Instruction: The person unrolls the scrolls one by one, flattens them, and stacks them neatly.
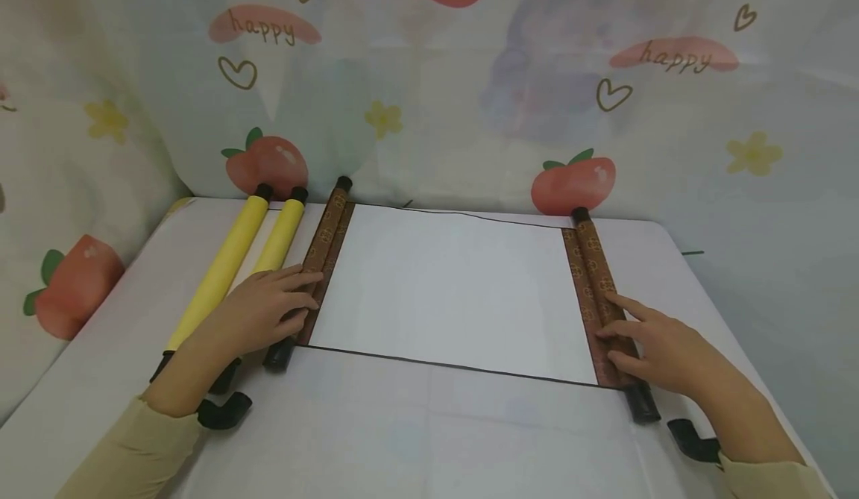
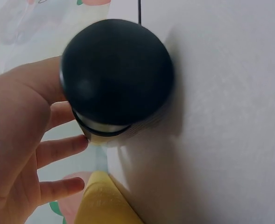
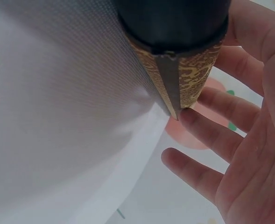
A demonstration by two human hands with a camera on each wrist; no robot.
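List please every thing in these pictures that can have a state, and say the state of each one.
Brown scroll: unrolled, lying flat, blank white sheet showing.
Left roller: lying on table, left hand rests on it with straight fingers.
Right roller: lying on table, right hand rests on it with straight fingers.
Two yellow scrolls: rolled up, lying side by side left of the brown scroll.
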